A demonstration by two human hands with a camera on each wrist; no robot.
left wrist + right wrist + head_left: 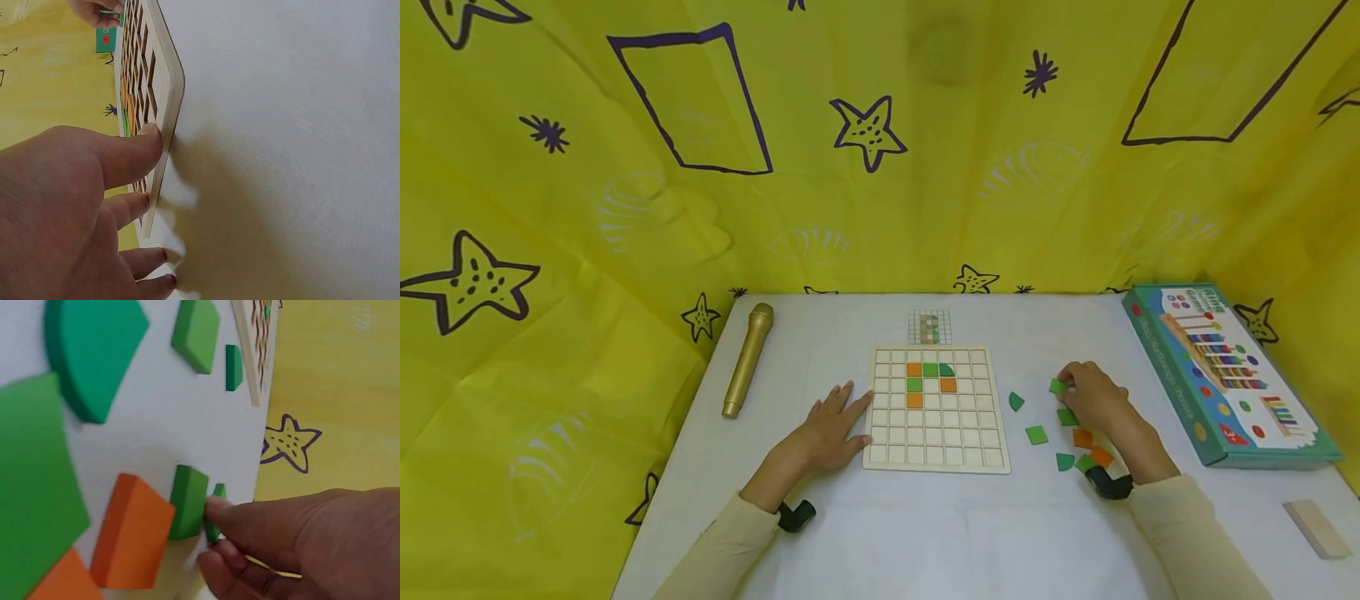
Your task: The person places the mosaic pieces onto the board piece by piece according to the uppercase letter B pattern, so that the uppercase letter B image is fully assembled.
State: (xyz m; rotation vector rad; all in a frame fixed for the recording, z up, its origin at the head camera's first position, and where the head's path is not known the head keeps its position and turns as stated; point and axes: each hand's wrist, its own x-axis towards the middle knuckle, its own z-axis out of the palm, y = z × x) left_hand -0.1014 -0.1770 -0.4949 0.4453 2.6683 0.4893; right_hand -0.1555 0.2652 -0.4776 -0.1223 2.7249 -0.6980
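Observation:
A wooden grid board (936, 458) lies in front of me, with several orange, light green and dark green tiles set in its upper cells. At its left edge my left hand (827, 435) rests with fingers spread; thumb and index touch the rim in the left wrist view. To the right of the board, my right hand (1093, 398) pinches a green square tile (1057, 386) between thumb and fingers. Close by lie another green square (1067, 417), an orange square (1082, 438), a light green square (1037, 435) and a dark green quarter-round (1016, 402).
A small pattern card (929, 327) with a coloured letter lies behind the board. A gold microphone (748, 358) is at the left. On the right are a teal game box (1232, 375) and a wooden block (1317, 529). A yellow curtain (880, 217) hangs behind the white table.

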